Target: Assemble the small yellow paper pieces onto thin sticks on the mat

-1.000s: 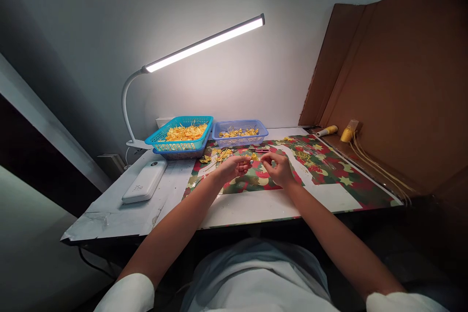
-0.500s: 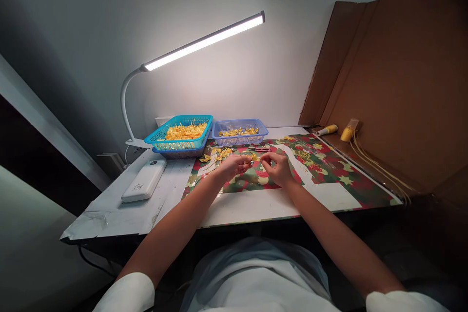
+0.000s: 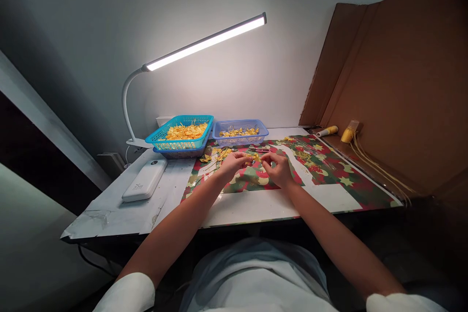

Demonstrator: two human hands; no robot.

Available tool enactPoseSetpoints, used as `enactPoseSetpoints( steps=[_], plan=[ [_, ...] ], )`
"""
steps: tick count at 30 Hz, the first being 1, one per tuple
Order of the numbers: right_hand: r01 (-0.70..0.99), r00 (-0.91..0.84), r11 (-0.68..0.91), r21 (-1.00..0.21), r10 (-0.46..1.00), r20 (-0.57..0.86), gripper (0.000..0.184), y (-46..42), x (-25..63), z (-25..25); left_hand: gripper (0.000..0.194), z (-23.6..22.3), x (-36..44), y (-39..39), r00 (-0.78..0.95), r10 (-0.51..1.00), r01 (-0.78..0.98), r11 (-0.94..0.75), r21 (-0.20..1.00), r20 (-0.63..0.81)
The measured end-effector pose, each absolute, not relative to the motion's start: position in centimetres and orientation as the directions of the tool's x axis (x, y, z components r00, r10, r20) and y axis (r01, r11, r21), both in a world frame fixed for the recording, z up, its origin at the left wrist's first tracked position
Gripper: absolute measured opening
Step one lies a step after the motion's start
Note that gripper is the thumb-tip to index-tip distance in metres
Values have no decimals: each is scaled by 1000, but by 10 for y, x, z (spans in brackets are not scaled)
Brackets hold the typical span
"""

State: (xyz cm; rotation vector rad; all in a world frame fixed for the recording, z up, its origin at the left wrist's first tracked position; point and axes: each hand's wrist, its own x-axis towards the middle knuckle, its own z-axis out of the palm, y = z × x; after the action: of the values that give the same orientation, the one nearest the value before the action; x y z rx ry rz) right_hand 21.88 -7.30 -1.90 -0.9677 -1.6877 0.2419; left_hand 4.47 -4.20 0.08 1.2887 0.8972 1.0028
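Observation:
My left hand pinches a small yellow ribbon-like piece above the camouflage-patterned mat. A tiny shiny spot shows at those fingertips, too small to name. My right hand is closed in a pinch at the right side of the same piece, its fingertips close to the left ones. Just beyond the hands lies a tool with reddish handles. Left of my left hand, several loose yellow pieces with thin stems lie on the mat.
A turquoise basket heaped with yellow strips and a lilac basket with yellow pieces stand at the back. A lit lamp arches overhead. At left lies a white power bank; at right, a thread spool beside cardboard.
My right fingertips have moved in to the yellow piece, which now shows between both hands. My left hand has barely moved. The view has shifted slightly.

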Motion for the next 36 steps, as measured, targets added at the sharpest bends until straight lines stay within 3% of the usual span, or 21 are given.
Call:
enactPoseSetpoints(
  steps=[6,11,19,29,36],
  plan=[
    [423,-46,651,-631,710,702,8,-74,219,-16,27,0,47,-46,264,924,-51,-274,960,277],
    [409,-35,650,-641,713,701,8,-74,220,-18,24,1,45,-52,271,871,34,-434,900,410],
    [394,-25,653,-646,711,703,10,-76,219,-16,21,-1,42,-51,269,814,55,-547,836,515],
    [397,-28,665,-633,698,715,10,-77,220,-14,20,1,42,-52,253,832,83,-527,846,494],
    [433,-8,660,-614,683,730,9,-76,220,-16,17,-1,42,-49,255,766,81,-625,777,590]
  ],
)
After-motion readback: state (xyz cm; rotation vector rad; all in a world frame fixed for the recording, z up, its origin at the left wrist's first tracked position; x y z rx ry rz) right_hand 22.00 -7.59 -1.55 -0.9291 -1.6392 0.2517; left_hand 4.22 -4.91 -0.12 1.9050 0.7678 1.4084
